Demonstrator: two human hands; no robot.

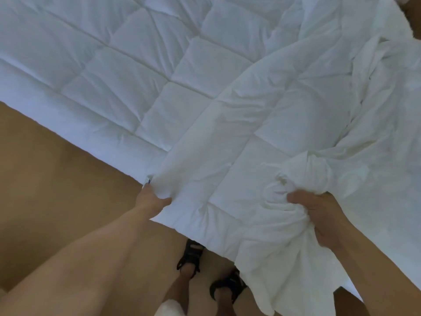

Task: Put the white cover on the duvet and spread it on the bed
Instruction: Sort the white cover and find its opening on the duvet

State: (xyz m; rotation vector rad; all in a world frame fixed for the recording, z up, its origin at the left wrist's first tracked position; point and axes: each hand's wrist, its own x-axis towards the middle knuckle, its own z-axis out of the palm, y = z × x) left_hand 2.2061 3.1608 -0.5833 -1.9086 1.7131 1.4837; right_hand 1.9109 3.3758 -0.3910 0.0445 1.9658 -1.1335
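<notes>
A tan floor (57, 160) fills the lower left. On it stand two feet in dark strapped sandals: one sandal (190, 255) farther up, the other sandal (226, 289) just beside it, lower and to the right.

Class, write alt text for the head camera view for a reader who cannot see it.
Two bare hands grip a white quilted duvet at the bed's near edge: the left hand pinches a corner, the right hand clutches a bunched wad of white cover. Sandalled feet stand on a tan floor.
</notes>
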